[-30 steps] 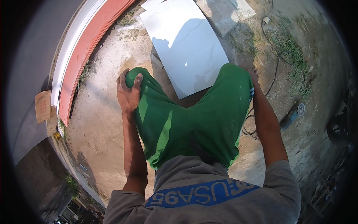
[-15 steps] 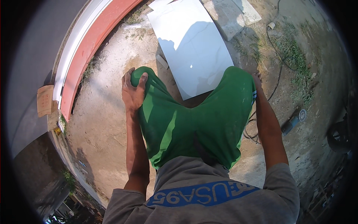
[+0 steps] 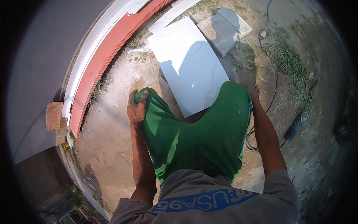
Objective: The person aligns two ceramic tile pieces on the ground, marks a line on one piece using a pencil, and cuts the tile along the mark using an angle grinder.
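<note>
Hands (image 3: 137, 109) (image 3: 254, 95) at knees (image 3: 152, 101), white panel (image 3: 194, 69) between

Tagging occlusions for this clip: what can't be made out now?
All in the head view:
Right hand: exact grip, partly hidden by the right knee.
White slab: near right corner, covered by the same knee.
Black cable: one stretch, behind the right forearm.
Dark object: its kind, lost in shadow near the fisheye rim.

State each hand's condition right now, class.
Left hand: open, resting on the left knee.
Right hand: at the right knee; open or closed cannot be told.
</note>
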Action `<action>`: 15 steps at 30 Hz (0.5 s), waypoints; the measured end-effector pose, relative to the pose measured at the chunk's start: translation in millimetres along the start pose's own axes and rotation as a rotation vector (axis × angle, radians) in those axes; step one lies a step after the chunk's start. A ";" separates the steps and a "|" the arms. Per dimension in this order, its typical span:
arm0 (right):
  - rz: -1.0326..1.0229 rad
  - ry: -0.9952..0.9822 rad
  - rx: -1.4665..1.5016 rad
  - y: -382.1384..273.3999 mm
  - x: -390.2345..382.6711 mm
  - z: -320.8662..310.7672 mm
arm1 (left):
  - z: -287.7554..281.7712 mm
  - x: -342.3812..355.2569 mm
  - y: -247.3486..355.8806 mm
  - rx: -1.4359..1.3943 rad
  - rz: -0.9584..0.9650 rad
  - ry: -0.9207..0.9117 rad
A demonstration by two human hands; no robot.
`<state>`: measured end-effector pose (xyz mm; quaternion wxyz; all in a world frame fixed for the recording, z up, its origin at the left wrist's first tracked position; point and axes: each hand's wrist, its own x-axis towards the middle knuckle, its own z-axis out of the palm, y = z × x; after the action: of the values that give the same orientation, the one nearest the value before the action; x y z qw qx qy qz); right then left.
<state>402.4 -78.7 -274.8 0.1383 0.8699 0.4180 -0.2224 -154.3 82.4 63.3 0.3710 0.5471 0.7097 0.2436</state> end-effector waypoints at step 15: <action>-0.097 0.064 0.078 -43.1 -85.9 -53.3 | -37.7 -37.7 49.4 -0.085 -0.058 -0.176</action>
<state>335.5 -86.8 -188.1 0.0798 0.8600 0.4549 -0.2170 -150.0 62.5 133.2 0.4618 0.5292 0.6790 0.2138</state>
